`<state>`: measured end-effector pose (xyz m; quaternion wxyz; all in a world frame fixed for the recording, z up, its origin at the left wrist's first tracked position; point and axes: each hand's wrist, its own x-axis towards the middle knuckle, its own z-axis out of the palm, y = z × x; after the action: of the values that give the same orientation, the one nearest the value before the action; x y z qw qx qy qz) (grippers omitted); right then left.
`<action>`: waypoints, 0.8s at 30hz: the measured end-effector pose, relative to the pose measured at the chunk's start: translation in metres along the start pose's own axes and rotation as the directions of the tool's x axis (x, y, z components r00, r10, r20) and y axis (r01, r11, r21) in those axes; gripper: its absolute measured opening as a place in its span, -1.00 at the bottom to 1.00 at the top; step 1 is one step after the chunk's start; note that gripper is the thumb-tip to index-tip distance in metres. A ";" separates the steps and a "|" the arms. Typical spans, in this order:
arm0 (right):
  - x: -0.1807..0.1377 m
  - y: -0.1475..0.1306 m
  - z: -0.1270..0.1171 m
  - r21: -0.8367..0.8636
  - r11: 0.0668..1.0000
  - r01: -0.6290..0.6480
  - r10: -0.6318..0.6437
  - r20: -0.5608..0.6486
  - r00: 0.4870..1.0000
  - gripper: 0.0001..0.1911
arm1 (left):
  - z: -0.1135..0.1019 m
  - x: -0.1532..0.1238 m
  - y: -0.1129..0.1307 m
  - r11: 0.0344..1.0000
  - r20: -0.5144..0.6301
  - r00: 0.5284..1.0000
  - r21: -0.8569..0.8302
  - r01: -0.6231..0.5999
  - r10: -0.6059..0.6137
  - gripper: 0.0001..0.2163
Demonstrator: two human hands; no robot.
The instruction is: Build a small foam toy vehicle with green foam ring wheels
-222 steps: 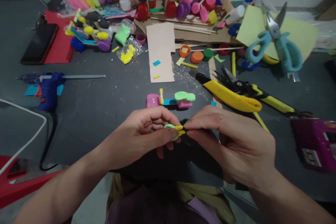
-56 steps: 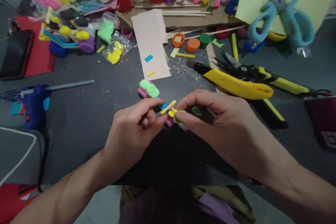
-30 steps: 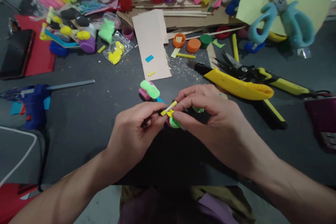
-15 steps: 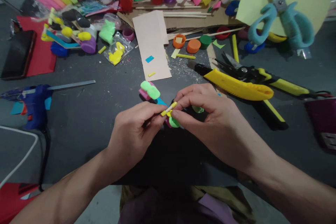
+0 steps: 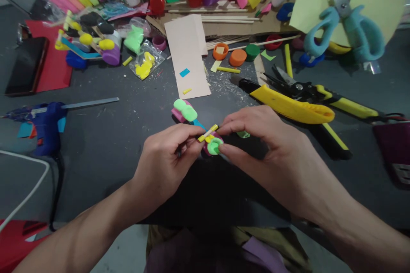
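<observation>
My left hand [image 5: 165, 153] pinches a small craft model between thumb and forefinger. A thin stick with yellow ends and a pale middle [image 5: 209, 133] lies across the model's near end. Below that stick is a round light-green piece [image 5: 214, 146], with purple and yellow parts beside it. A blue strip [image 5: 198, 124] runs to the far end, where light-green blobs [image 5: 185, 110] sit on a pink piece. My right hand [image 5: 261, 143] has its thumb and forefinger apart. Its thumb touches the round green piece, and the forefinger is by the stick's right end.
A blue glue gun [image 5: 48, 123] lies at left. A yellow utility knife [image 5: 291, 104] and pliers [image 5: 307, 89] lie at right, with scissors [image 5: 342, 13] behind. Cardboard [image 5: 187, 51], bottle caps [image 5: 237, 57] and a similar model [image 5: 86, 42] lie farther back. A green scrap [image 5: 243, 135] is by my right hand.
My right thumb and forefinger have moved apart, off the stick. The thumb is now at the round green piece, which shows more fully. My left hand keeps its pinch.
</observation>
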<state>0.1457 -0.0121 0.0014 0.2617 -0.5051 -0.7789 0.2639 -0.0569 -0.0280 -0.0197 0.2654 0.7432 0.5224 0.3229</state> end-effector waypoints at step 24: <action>0.013 -0.011 0.002 -0.018 0.992 -0.122 0.123 0.081 0.989 -0.88 | -0.005 0.001 -0.002 0.997 0.050 0.997 -0.053 -0.052 0.055 -0.83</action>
<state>0.1326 -0.0040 0.0089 0.2097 -0.5423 -0.7583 0.2947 -0.0610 -0.0263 -0.0177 0.2889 0.7580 0.4868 0.3241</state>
